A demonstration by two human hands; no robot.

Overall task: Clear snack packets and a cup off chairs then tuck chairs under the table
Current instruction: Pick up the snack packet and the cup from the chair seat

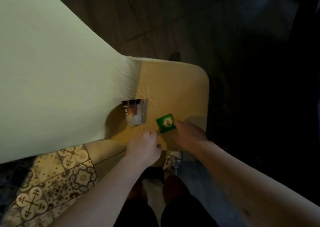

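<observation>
A yellow chair seat (174, 81) sticks out from under the white table (52, 71). A small green snack packet (165, 124) lies near the seat's front edge. A silver and brown snack packet (133, 113) lies to its left, its top hidden by the table edge. My right hand (187, 135) reaches down with thumb and fingers pinching the green packet's right lower edge. My left hand (144, 146) hovers over the seat's front edge just below and left of the green packet, fingers loosely bent and holding nothing. No cup is visible.
Patterned floor tiles (52, 183) show at the lower left under the table. Dark wood floor (155, 19) lies beyond the chair, and the right side is in deep shadow. My legs and feet (152, 188) stand right at the chair's front.
</observation>
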